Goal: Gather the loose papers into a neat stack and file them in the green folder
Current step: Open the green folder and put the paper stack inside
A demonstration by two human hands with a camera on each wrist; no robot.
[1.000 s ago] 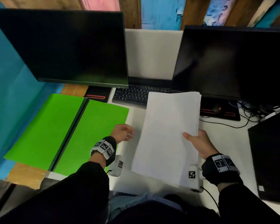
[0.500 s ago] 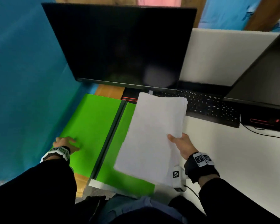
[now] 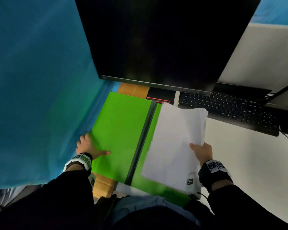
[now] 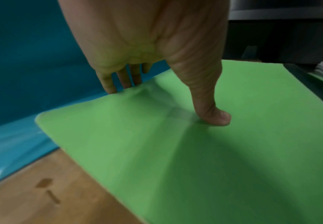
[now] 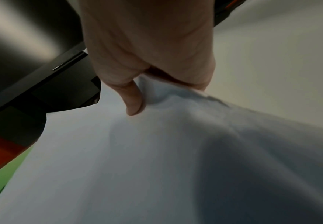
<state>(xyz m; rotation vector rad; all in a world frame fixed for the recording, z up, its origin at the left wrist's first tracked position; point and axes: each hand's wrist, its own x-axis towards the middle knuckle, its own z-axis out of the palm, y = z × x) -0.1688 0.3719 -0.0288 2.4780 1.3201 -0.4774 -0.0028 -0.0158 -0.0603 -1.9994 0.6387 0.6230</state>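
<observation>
Right hand (image 3: 202,152) pinches the light, floppy-looking paper stack (image 3: 175,138) by its right edge above the open green folder (image 3: 121,130); left hand (image 3: 89,146) pinches the stiffer folder's outer left edge.

dim, cool indoor light. the head view bows hard at its edges, and the bright green plastic folder (image 3: 123,127) is its most vivid patch. both wrist views are soft with motion blur; the left hand (image 4: 147,42) shades the green, the right hand (image 5: 147,45) darkens the stack of white paper sheets (image 5: 118,151) lower right.
</observation>
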